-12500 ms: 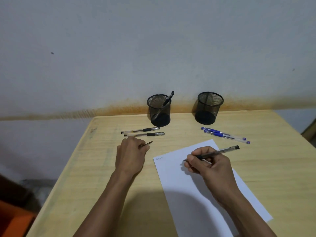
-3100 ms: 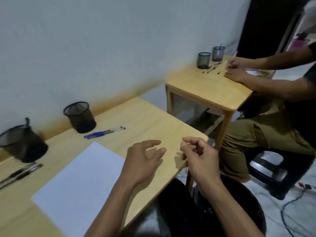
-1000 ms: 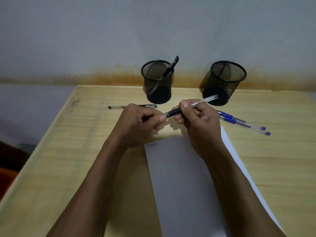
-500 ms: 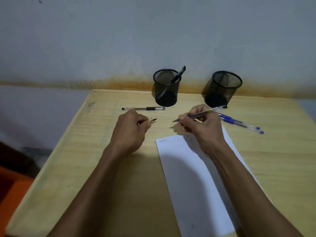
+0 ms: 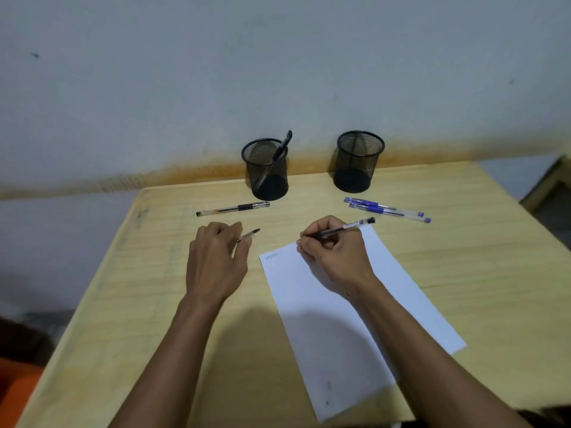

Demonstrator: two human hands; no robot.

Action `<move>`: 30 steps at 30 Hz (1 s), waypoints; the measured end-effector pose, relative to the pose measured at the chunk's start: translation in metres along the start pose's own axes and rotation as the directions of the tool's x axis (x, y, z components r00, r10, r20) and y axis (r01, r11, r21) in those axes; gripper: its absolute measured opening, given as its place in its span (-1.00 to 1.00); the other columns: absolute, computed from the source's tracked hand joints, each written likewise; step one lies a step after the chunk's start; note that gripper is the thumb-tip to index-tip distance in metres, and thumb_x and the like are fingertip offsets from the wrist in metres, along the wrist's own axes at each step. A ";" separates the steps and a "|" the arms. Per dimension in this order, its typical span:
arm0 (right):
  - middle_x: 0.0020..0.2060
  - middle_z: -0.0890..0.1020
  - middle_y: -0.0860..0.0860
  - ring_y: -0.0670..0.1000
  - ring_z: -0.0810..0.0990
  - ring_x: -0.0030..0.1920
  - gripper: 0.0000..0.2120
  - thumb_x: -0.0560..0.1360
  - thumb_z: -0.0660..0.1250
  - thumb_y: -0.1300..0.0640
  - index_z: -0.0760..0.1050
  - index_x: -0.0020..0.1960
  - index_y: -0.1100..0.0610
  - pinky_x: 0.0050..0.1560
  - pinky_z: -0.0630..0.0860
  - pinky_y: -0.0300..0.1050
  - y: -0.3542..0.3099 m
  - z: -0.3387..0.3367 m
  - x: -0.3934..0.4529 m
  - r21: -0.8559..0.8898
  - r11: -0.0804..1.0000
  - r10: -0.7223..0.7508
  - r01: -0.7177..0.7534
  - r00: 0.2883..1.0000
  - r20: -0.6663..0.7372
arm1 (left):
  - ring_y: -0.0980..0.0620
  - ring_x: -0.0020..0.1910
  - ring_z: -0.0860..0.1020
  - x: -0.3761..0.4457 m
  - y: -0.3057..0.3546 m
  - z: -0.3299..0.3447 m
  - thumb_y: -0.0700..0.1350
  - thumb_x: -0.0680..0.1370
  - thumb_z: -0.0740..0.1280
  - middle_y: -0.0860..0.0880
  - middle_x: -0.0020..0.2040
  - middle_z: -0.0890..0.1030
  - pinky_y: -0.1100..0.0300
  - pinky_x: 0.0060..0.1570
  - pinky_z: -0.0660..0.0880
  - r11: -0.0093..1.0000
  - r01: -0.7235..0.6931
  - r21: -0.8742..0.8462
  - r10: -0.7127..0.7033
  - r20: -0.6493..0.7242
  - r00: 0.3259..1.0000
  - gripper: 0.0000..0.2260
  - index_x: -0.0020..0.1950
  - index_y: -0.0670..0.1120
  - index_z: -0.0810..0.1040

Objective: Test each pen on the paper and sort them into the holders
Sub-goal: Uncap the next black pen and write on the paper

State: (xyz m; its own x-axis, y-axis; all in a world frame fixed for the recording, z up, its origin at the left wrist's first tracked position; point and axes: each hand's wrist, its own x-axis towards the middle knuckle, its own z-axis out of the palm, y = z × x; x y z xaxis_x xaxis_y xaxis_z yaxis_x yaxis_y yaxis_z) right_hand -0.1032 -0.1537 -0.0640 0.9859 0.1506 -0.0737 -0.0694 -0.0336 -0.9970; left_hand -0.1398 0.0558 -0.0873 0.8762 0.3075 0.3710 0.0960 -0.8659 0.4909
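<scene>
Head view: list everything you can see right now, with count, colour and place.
Mesh holders: 2, black, at the table's far edge by the wall; left holder has one black pen leaning in it, right holder shows none.
Loose black pen: 1, clear barrel with black grip, lying in front of the left holder.
Blue pens: 2, lying side by side in front of the right holder.
Paper: 1 sheet, white, small scribble near its top left corner.
Table: 1, light wood.
Wall: grey, orange-brown stain along its base.
Hands: left hand holds a pen cap; right hand holds an uncapped black pen, tip at the paper.
</scene>
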 end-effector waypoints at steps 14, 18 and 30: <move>-0.20 0.74 0.00 -0.14 0.70 -0.19 -0.87 0.42 0.54 0.31 0.65 -0.09 0.16 -0.14 0.61 -0.34 -0.021 0.005 0.002 -0.294 0.941 -0.137 0.170 0.982 0.128 | 0.02 0.08 0.54 -0.020 -0.002 0.001 0.05 0.50 0.36 0.08 0.02 0.65 0.11 0.04 0.38 0.943 -0.330 -0.045 0.333 0.162 0.929 -0.79 0.07 0.04 0.70; -0.27 0.73 0.10 -0.10 0.66 -0.32 -0.90 0.39 0.51 0.37 0.63 -0.15 0.23 -0.25 0.63 -0.24 -0.015 0.012 0.002 -0.297 0.944 -0.114 0.146 0.986 0.124 | -0.02 0.05 0.56 -0.020 -0.006 0.006 0.05 0.50 0.35 0.05 -0.01 0.65 0.15 0.03 0.33 0.934 -0.352 -0.058 0.356 0.085 0.930 -0.79 0.00 0.00 0.72; -0.39 0.67 0.14 0.19 0.63 -0.38 -0.85 0.31 0.51 0.34 0.54 -0.30 0.23 -0.41 0.59 0.16 0.009 0.017 0.015 -0.346 0.928 -0.129 0.136 0.991 0.045 | -0.05 -0.01 0.56 -0.014 -0.003 0.002 0.02 0.45 0.39 0.04 -0.03 0.65 0.03 -0.04 0.46 0.934 -0.344 -0.095 0.355 0.139 0.925 -0.80 -0.01 -0.01 0.71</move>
State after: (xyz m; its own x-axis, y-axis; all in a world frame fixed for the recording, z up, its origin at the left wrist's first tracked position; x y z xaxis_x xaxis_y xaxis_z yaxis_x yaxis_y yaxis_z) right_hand -0.0915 -0.1348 -0.0744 0.9788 0.1977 0.0541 0.1224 -0.3522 -0.9279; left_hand -0.1513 0.0536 -0.0951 0.9099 -0.0776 0.4074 -0.2566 -0.8771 0.4060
